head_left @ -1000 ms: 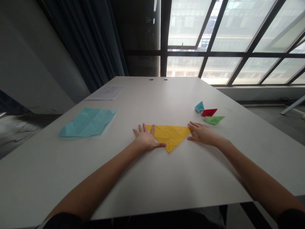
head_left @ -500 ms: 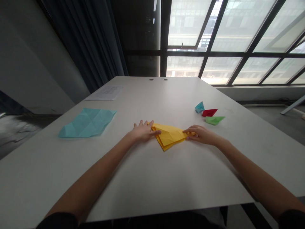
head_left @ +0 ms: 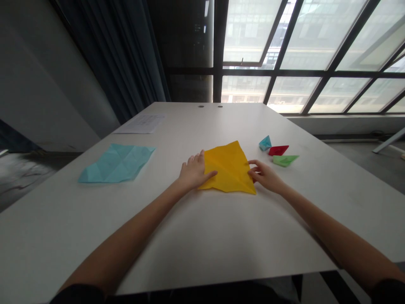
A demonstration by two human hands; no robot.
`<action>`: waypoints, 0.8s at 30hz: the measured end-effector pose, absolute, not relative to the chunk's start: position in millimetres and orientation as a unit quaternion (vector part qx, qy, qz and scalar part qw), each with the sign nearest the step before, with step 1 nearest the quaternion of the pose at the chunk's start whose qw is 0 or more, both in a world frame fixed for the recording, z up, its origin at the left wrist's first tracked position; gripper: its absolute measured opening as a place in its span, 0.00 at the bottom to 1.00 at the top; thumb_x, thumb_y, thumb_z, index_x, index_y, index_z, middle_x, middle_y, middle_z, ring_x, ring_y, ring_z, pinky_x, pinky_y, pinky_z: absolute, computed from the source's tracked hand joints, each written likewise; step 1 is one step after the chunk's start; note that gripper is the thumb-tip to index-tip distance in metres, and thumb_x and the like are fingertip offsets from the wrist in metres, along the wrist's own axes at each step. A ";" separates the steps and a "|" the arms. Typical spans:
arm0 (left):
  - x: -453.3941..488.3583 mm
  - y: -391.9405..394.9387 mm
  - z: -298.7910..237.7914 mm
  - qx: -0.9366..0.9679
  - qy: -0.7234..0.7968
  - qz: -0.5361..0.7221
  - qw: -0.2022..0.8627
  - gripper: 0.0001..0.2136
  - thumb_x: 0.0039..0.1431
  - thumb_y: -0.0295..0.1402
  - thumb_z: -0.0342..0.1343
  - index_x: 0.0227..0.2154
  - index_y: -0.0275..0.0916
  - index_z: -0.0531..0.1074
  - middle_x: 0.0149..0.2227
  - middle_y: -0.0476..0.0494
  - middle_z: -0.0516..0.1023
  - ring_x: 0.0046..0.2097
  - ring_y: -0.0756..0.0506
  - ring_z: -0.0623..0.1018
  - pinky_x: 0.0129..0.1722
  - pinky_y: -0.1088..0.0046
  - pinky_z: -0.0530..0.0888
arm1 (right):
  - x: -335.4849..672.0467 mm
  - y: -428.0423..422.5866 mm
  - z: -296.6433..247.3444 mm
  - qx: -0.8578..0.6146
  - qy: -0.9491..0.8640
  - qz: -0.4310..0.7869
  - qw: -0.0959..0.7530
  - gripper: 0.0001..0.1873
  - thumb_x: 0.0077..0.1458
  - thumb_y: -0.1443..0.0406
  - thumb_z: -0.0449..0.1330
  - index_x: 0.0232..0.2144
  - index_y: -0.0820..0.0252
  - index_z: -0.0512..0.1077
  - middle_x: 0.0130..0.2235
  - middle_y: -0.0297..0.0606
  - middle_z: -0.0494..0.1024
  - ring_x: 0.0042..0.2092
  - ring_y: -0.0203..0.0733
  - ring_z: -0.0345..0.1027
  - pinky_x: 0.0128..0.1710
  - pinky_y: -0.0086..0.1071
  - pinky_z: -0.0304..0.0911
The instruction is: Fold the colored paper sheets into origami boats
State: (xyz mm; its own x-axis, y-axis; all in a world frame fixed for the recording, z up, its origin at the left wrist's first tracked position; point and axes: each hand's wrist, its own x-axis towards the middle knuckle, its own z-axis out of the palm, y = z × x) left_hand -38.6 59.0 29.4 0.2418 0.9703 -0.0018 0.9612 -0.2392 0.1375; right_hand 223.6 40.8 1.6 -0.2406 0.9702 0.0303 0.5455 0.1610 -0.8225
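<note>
A sheet of yellow origami paper (head_left: 227, 168), creased and spread wide, is between my hands over the near middle of the table. My left hand (head_left: 194, 171) grips its left edge, thumb lying over the top face and fingers along the far side. At the right edge, my right hand (head_left: 265, 175) pinches the paper with curled fingers; the fingertips are partly hidden. Just beyond my right hand lie three small folded paper pieces: a blue one (head_left: 265, 143), a red one (head_left: 279, 150) and a green one (head_left: 285, 160).
A creased light-blue paper sheet (head_left: 117, 164) lies to the left on the white table (head_left: 202, 240). Farther back is a printed white sheet (head_left: 141, 124). Two round holes sit near the table's far edge, with a dark curtain (head_left: 117, 55) and windows beyond.
The yellow paper has gone from a folded, pointed shape to a wider, opened-out sheet, its far corner now raised higher in view. Both hands stay at its sides.
</note>
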 end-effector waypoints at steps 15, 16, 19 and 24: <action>-56.4 65.5 28.9 0.820 0.528 -0.123 0.184 0.35 0.44 0.52 0.52 0.57 0.57 0.48 0.63 0.41 0.39 0.61 0.30 0.40 0.52 0.43 0.46 | 245.0 53.0 -5.4 -0.608 -0.743 0.161 0.228 0.30 0.44 0.56 0.57 0.50 0.57 0.59 0.39 0.41 0.72 0.33 0.41 0.67 0.35 0.36 0.63; -59.2 67.8 29.2 0.818 0.534 -0.120 0.178 0.36 0.44 0.51 0.52 0.57 0.55 0.47 0.63 0.40 0.41 0.61 0.31 0.42 0.52 0.44 0.48 | 246.4 54.0 -6.7 -0.605 -0.747 0.179 0.210 0.28 0.44 0.57 0.58 0.49 0.57 0.61 0.37 0.39 0.73 0.31 0.40 0.66 0.34 0.35 0.63; -69.3 77.3 25.8 0.819 0.546 -0.094 0.149 0.40 0.42 0.50 0.53 0.59 0.49 0.45 0.60 0.36 0.50 0.59 0.33 0.51 0.52 0.52 0.54 | 247.1 54.8 -9.6 -0.591 -0.752 0.225 0.183 0.28 0.43 0.58 0.58 0.48 0.60 0.63 0.31 0.36 0.73 0.30 0.38 0.65 0.32 0.32 0.62; -82.6 94.3 16.4 0.827 0.545 -0.021 0.134 0.34 0.40 0.47 0.55 0.53 0.41 0.58 0.49 0.38 0.67 0.50 0.39 0.66 0.47 0.66 0.62 | 245.8 54.7 -9.0 -0.565 -0.763 0.261 0.177 0.23 0.44 0.59 0.56 0.44 0.61 0.66 0.27 0.33 0.71 0.28 0.36 0.64 0.28 0.29 0.60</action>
